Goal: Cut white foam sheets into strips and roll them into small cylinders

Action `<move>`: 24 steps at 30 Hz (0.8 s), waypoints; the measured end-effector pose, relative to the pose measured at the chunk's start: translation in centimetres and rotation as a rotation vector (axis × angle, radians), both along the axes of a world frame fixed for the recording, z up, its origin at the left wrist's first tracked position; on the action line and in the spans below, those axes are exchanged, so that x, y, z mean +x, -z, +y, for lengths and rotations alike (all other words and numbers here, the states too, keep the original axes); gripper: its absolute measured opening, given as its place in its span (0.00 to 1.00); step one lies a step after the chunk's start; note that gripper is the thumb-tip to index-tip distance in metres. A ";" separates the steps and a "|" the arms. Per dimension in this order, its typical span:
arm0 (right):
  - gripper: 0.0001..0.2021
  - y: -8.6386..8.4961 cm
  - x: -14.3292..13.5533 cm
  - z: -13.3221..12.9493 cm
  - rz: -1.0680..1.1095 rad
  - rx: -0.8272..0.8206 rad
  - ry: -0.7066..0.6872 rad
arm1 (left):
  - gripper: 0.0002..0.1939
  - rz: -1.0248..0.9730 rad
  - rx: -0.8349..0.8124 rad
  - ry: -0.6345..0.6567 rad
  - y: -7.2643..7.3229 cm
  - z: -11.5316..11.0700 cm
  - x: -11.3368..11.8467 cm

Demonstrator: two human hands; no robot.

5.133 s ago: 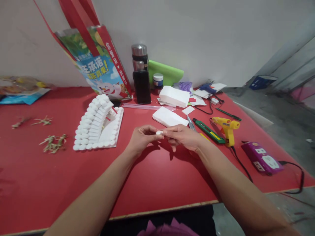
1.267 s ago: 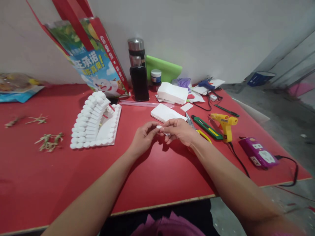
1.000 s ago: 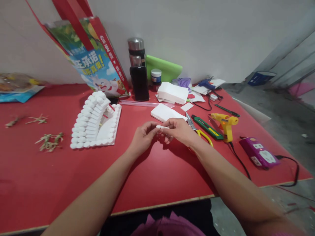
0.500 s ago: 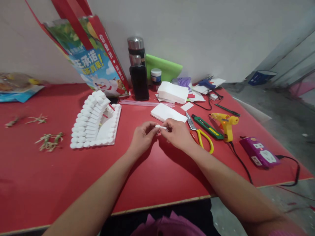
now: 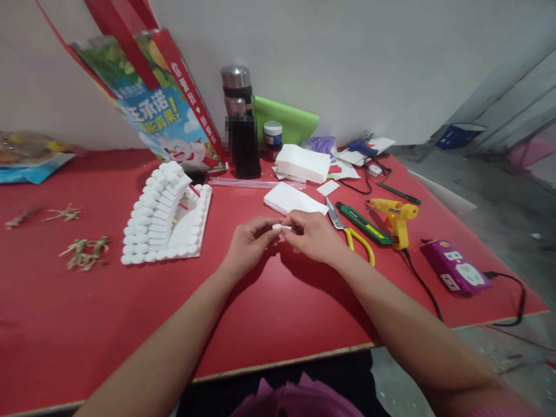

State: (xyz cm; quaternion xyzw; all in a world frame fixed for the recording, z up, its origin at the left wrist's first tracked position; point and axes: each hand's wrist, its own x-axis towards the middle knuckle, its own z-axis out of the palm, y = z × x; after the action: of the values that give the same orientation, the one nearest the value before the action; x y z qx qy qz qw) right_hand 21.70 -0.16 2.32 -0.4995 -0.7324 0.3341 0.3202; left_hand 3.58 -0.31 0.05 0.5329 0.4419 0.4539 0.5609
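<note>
Above the red table, my left hand (image 5: 251,240) and my right hand (image 5: 310,231) meet fingertip to fingertip. Between their thumbs and fingers is a small white piece (image 5: 282,227), like folded or rolled paper, pinched by both; its exact form is partly hidden by the fingers. Just behind the hands lies a stack of white paper (image 5: 295,200). Scissors with yellow handles (image 5: 361,246) rest beside my right hand, partly covered by it. To the left stands a white model (image 5: 163,217) built of rounded white pieces and stair-like strips.
A green utility knife (image 5: 364,223), a yellow glue gun (image 5: 396,217) and a purple power socket (image 5: 455,267) with cords are at the right. Small twig figures (image 5: 86,253) lie left. At the back stand a printed bag (image 5: 174,127), a flask (image 5: 237,87) and a jar (image 5: 273,134).
The whole view has shifted slightly. Both hands keep the white piece between them, with only small finger movement; the fingertips sit a little closer around it.
</note>
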 end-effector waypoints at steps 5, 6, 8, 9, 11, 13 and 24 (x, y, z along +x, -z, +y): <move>0.05 0.4 -0.2 0.2 -0.094 0.075 0.001 | 0.12 0.020 0.005 -0.011 0.0 -0.2 0.3; 0.06 0.5 -0.2 0.2 -0.131 0.100 0.004 | 0.12 0.033 0.011 -0.022 0.0 -0.3 0.3; 0.06 0.8 -0.4 0.1 -0.225 0.164 0.008 | 0.12 0.053 0.022 -0.045 0.0 -0.4 0.3; 0.06 0.8 -0.5 0.0 -0.268 0.196 0.008 | 0.13 0.056 0.021 -0.050 -0.1 -0.4 0.3; 0.06 0.9 -0.6 -0.1 -0.303 0.232 0.011 | 0.13 0.053 0.010 -0.055 -0.1 -0.3 0.2; 0.06 0.6 -0.5 -0.1 -0.208 0.161 0.020 | 0.12 0.052 0.019 -0.053 0.0 -0.1 0.1; 0.11 -0.2 0.5 1.5 0.715 -0.817 0.063 | 0.06 0.218 0.330 -0.025 0.7 0.7 -0.8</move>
State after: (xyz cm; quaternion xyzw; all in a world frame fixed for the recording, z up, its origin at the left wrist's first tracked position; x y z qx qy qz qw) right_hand 22.15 1.31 2.51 -0.4603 -0.3728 0.7309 0.3390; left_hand 2.79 0.40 -0.60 0.6581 0.4261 0.4670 0.4091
